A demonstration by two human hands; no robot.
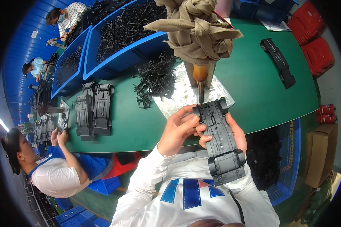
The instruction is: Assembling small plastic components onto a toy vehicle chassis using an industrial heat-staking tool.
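A black plastic toy car chassis (219, 142) is tilted in front of me, with screw posts and wheel arches on its upturned face. My right hand (237, 132) is closed round it, the palm behind its right edge. Fingertips curl over its left edge. My left hand (178, 130) is closed, thumb and forefinger pinched beside the chassis's far left corner; whatever lies between them is hidden. Just above that corner is the metal tip of an upright screwdriving machine (201, 81), its upper body wrapped in brown cloth (201, 34). Whether the tip touches the chassis, I cannot tell.
Small black parts (155, 77) lie heaped beside a shiny sheet (178, 89) on the green table (254, 75). Blue bins (129, 53) stand behind. More chassis (102, 108) sit left, another black part (278, 62) right. A co-worker (57, 166) sits at left.
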